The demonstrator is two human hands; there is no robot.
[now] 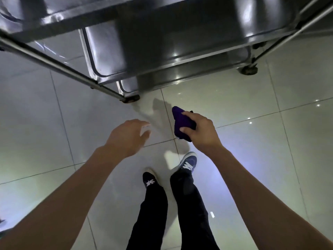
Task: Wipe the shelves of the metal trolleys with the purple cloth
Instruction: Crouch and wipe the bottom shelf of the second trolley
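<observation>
One purple cloth (pixel 182 123) in right hand (pixel 201 132); left hand (pixel 128 137) empty; one trolley (pixel 162 51).

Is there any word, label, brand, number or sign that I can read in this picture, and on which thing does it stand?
None can be read.
Purple cloth in the right hand: plain, no label showing.
Metal trolley: bare steel shelves, only light reflections.
Shoes: white laces, no legible brand.
Left hand: holds nothing.

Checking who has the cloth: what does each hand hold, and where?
Right hand grips the bunched purple cloth around its near end; left hand holds nothing.
</observation>
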